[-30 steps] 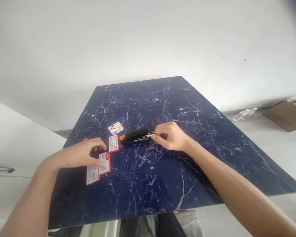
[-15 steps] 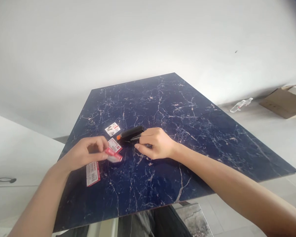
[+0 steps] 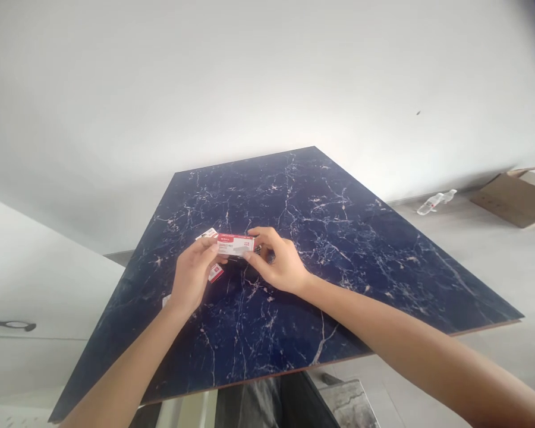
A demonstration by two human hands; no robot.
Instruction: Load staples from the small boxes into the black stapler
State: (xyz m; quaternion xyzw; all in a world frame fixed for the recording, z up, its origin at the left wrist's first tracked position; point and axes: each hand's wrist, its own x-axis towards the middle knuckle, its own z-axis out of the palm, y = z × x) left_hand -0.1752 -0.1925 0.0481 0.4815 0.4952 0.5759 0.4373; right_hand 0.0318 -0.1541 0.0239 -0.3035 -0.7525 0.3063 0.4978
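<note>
A small red-and-white cardboard box (image 3: 235,245) is held up over the table between my two hands, its printed side facing me. My left hand (image 3: 195,270) pinches the box's left end with thumb and fingers. At the right end, the thumb and fingers of my right hand (image 3: 280,260) close on it. Behind the box and my left fingers, a white printed card (image 3: 207,233) shows in part. Another red-and-white packet (image 3: 215,273) lies below the left fingers, partly covered. By my left wrist only a corner of a white packet (image 3: 164,300) shows. The black object seen earlier is mostly hidden.
The dark blue marble-patterned table (image 3: 321,214) stretches away towards a white wall. On the floor to the right lie clear plastic bottles (image 3: 430,204) near an open cardboard box (image 3: 517,199). A grey slab-like panel (image 3: 352,404) is below the table's front edge.
My left hand has brought the red-and-white box up and to the right. My right hand now grips its other end. The view has shifted slightly.
</note>
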